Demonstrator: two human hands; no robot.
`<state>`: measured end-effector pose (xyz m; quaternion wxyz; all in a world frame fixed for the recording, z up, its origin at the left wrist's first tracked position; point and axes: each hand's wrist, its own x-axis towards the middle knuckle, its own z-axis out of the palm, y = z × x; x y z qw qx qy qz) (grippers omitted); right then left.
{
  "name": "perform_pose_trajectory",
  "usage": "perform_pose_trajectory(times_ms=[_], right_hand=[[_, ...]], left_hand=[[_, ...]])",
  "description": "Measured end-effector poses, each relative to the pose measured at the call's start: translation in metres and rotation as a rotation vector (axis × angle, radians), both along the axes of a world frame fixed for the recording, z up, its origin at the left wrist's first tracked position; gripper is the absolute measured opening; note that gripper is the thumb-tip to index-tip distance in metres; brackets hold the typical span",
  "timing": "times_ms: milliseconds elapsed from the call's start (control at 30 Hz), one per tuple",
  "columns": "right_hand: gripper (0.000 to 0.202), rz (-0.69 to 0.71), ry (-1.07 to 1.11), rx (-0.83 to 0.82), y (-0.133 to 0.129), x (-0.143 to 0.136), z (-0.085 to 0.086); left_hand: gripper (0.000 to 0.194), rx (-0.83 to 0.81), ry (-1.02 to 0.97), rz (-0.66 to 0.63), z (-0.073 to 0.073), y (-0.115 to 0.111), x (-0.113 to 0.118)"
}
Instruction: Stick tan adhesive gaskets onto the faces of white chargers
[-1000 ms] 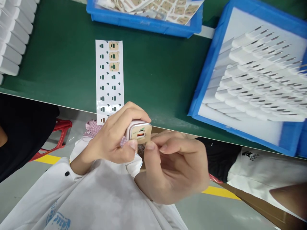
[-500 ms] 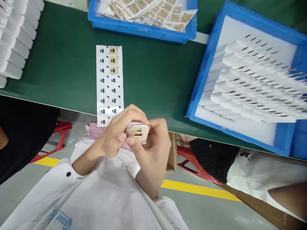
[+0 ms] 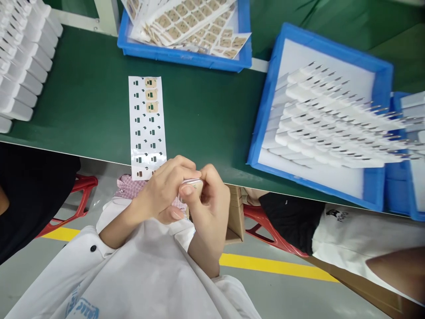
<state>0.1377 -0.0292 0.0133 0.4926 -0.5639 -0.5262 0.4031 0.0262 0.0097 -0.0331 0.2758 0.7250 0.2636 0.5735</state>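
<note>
Both hands meet just off the near edge of the green desk (image 3: 206, 115), over the person's lap. The left hand (image 3: 159, 195) wraps the small white charger (image 3: 192, 184) from behind, bracing it; the right hand (image 3: 207, 199) has its fingers closed on the front face, thumb pressed flat there, seemingly to smooth a label down. The sticker sheet (image 3: 148, 126) lies within easy reach by the edge, three tan labels left at its far end. Blue trays of chargers (image 3: 318, 115) and spare sheets (image 3: 186, 31) sit farther back
</note>
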Motion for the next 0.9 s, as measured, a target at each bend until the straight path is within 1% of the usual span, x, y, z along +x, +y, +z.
perform_pose_trajectory(times_ms=[67,167,267,333,400,533,600,700,767,833,900], right_hand=[[0.046,0.019,0.037,-0.008,0.001,-0.002,0.001],[0.047,0.027,0.075,-0.030,0.001,0.002,-0.001],[0.049,0.050,0.120,-0.079,0.003,0.008,-0.007],[0.050,0.052,0.135,-0.080,0.006,0.011,-0.010],[0.050,0.025,0.092,-0.054,0.009,0.011,-0.012],[0.054,-0.027,-0.112,-0.053,0.013,0.008,-0.008],[0.055,-0.024,-0.124,-0.062,0.013,0.009,-0.006],[0.053,-0.007,-0.049,-0.069,0.012,0.012,-0.006],[0.053,0.002,0.016,-0.081,0.010,0.013,-0.009],[0.053,0.015,0.099,-0.078,0.007,0.014,-0.014],[0.053,0.027,0.163,-0.060,0.004,0.014,-0.019]], left_hand=[[0.072,0.015,0.014,0.017,-0.004,0.000,-0.001],[0.077,-0.018,0.037,0.020,-0.007,-0.001,-0.003],[0.080,-0.073,-0.010,-0.031,-0.009,-0.002,-0.002],[0.081,-0.108,-0.046,-0.065,-0.010,-0.001,0.000],[0.082,-0.133,-0.032,-0.067,-0.011,0.000,0.003],[0.082,-0.137,0.049,-0.050,-0.011,0.000,0.007],[0.078,-0.132,0.045,-0.058,-0.010,-0.002,0.007],[0.068,-0.163,0.009,-0.070,-0.006,-0.003,0.007],[0.065,-0.197,-0.050,-0.094,-0.004,-0.004,0.007],[0.059,-0.260,-0.128,-0.119,-0.002,-0.004,0.008],[0.047,-0.354,-0.176,-0.129,-0.002,-0.004,0.008]])
